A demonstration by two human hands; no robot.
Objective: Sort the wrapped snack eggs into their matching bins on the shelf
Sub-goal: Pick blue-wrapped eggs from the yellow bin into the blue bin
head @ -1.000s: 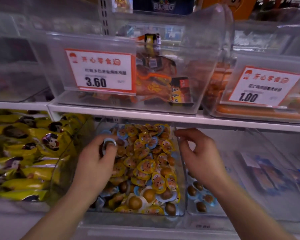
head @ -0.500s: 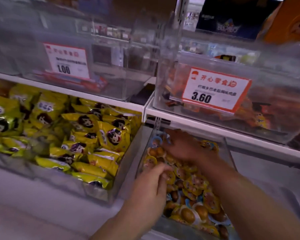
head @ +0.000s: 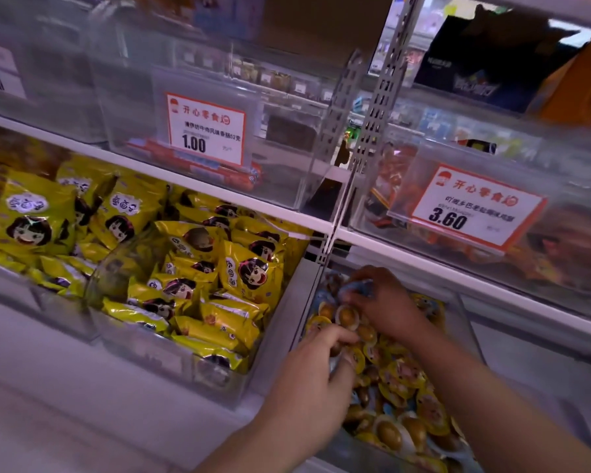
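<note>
Head view: wrapped snack eggs (head: 388,377), small, light, likely slippery film; take by rim; left hand (head: 307,394) curled, contents unclear; right hand (head: 386,303) pinching blue-wrapped egg (head: 360,287).

One camera only, riding on my head, so I've got no second view to compare. I'm looking forward and down at the shelf from close in, angled toward the left, with everything tilted so the white shelf edge (head: 219,196) slopes down to the right. My left hand (head: 307,387) and right hand (head: 386,305) reach in from the bottom right, very near the lens. The clear bin (head: 289,339) of wrapped eggs sits low and right, the yellow packets (head: 185,268) fill the left. The wide lens blurs the frame's edges.
</note>
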